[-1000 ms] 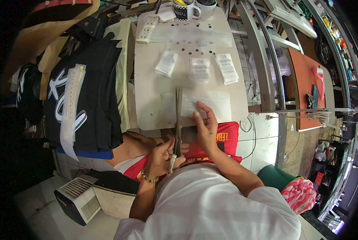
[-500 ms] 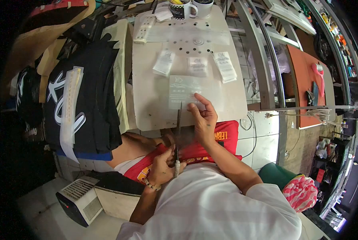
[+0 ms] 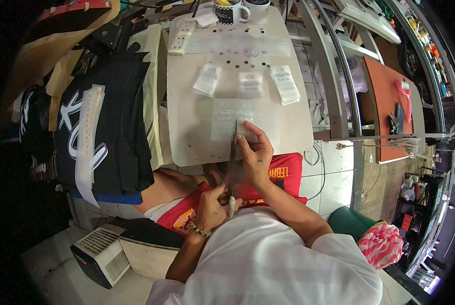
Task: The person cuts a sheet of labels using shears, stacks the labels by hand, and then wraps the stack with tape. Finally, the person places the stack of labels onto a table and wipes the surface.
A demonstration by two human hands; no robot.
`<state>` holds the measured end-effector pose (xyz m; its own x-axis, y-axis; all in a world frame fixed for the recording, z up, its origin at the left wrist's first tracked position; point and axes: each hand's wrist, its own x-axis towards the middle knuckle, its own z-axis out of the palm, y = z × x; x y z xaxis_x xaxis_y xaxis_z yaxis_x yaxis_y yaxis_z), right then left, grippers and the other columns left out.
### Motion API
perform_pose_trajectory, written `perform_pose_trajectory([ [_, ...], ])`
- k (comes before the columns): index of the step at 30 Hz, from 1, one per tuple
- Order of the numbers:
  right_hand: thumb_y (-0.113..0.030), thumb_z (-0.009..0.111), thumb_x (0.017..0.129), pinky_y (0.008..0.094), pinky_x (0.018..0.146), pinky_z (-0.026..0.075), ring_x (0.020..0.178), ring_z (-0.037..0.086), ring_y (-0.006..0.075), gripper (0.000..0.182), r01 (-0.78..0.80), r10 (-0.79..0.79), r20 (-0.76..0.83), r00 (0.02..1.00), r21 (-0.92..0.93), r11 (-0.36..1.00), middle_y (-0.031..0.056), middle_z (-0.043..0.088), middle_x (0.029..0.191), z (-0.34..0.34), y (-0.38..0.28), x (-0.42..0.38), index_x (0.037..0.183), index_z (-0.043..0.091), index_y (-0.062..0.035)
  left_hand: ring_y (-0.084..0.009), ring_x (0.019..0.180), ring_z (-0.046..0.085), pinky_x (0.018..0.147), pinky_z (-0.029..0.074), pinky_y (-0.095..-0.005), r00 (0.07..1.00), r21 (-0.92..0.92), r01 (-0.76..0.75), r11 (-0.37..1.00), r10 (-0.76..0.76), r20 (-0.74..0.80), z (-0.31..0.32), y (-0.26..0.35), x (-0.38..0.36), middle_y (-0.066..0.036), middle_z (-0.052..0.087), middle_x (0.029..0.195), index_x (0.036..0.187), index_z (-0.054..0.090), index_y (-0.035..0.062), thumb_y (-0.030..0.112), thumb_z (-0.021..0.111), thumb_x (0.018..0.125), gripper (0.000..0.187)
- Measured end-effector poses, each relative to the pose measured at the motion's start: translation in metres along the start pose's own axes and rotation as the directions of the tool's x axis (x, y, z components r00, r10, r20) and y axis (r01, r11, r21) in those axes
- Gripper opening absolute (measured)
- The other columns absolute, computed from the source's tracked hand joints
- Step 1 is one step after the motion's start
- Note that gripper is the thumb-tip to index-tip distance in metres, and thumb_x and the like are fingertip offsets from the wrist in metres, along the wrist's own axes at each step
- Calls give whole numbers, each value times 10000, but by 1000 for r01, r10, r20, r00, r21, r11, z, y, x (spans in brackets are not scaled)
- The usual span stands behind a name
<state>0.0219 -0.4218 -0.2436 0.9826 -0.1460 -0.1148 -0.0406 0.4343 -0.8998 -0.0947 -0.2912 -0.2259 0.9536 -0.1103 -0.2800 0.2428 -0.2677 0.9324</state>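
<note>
My left hand [image 3: 212,207] is closed around long scissors [image 3: 232,155] with a white-wrapped handle, held low against my lap. Their narrow blade points away from me, its tip over a translucent film sheet [image 3: 223,124] with white print. At the sheet's near right edge, my right hand [image 3: 258,152] pinches the film between thumb and forefinger. A dark blur lies between the blade and my right palm; I cannot make out its shape. Beyond the sheet lie small printed film stacks: a left stack [image 3: 207,80], a middle stack [image 3: 250,84] and a right stack [image 3: 285,84].
The pale board [image 3: 186,137] carries scattered dark dots, a clear strip [image 3: 227,46] and a checkered mug [image 3: 229,12] at its far end. Black printed fabric [image 3: 120,117] is piled at left. A metal frame [image 3: 334,76] stands at right, a heater [image 3: 97,256] at lower left.
The scissors have shifted slightly right and forward with my left hand, the tip now further over the film. The sheet has moved a little left and toward me.
</note>
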Motion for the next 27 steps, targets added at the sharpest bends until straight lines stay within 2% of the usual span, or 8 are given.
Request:
perform_pose_trajectory([
  [9, -8, 671, 926, 183, 646, 448, 737, 553, 37, 372, -16, 16, -13, 1000, -19, 1000, 8, 659, 927, 1, 1, 0, 1287, 580, 3, -74, 757, 622, 652, 529, -284, 999, -99, 36, 994, -35, 12, 1, 6, -3, -100, 713, 835, 1100, 632, -58, 96, 799, 797, 379],
  [11, -13, 669, 929, 185, 645, 450, 734, 553, 36, 372, 13, -14, -26, 1000, -38, 999, 10, 659, 925, 3, -2, 0, 1290, 577, 4, -73, 766, 628, 657, 533, -279, 1000, -32, 23, 999, -22, 19, -4, 23, -2, -91, 716, 850, 1108, 628, -59, 78, 794, 800, 377],
  [15, -36, 674, 932, 197, 711, 492, 807, 604, 48, 378, -72, 73, 25, 997, -48, 996, 31, 680, 971, -5, 2, -1, 1293, 565, -2, -72, 785, 639, 672, 542, -265, 1000, -8, -8, 1000, 8, 0, -3, 26, 0, -87, 716, 868, 1130, 618, -66, 57, 797, 797, 398],
  [18, -40, 680, 929, 187, 650, 470, 753, 582, 35, 378, 97, -99, -5, 995, -162, 982, 13, 675, 927, -2, 6, -1, 1291, 572, -11, -84, 811, 656, 684, 551, -266, 993, -79, 117, 990, -113, 44, -4, 26, 0, -94, 716, 887, 1143, 613, -73, 54, 794, 802, 407],
  [22, -37, 679, 929, 186, 625, 461, 737, 578, 36, 374, 6, -6, 2, 1000, -104, 995, 10, 676, 909, -2, 0, -4, 1287, 577, -14, -98, 829, 672, 693, 554, -271, 998, -114, 60, 992, -59, 16, -3, 21, 0, -104, 715, 895, 1138, 616, -75, 67, 797, 805, 404],
  [24, -37, 679, 929, 186, 630, 463, 743, 581, 38, 373, -3, 4, 8, 1000, -106, 994, 13, 678, 913, -3, -1, -4, 1287, 578, -13, -115, 845, 686, 712, 560, -272, 995, -26, 91, 996, -90, 48, -7, 29, 1, -114, 723, 916, 1144, 615, -75, 70, 796, 809, 408],
  [26, -31, 669, 934, 243, 844, 506, 947, 615, 95, 373, -86, 89, 26, 996, -95, 992, 78, 658, 1165, -5, -1, -6, 1292, 577, 18, -118, 845, 691, 717, 564, -274, 997, -65, 79, 995, -77, 28, -4, 29, 2, -118, 727, 923, 1149, 615, -73, 68, 795, 810, 409],
  [27, -31, 669, 934, 243, 844, 506, 947, 615, 95, 373, -86, 89, 27, 996, -95, 992, 78, 658, 1165, -5, 1, -7, 1292, 577, 18, -120, 845, 695, 721, 568, -275, 998, -104, 65, 992, -65, 7, -3, 29, 2, -122, 732, 930, 1155, 615, -71, 65, 793, 811, 411],
])
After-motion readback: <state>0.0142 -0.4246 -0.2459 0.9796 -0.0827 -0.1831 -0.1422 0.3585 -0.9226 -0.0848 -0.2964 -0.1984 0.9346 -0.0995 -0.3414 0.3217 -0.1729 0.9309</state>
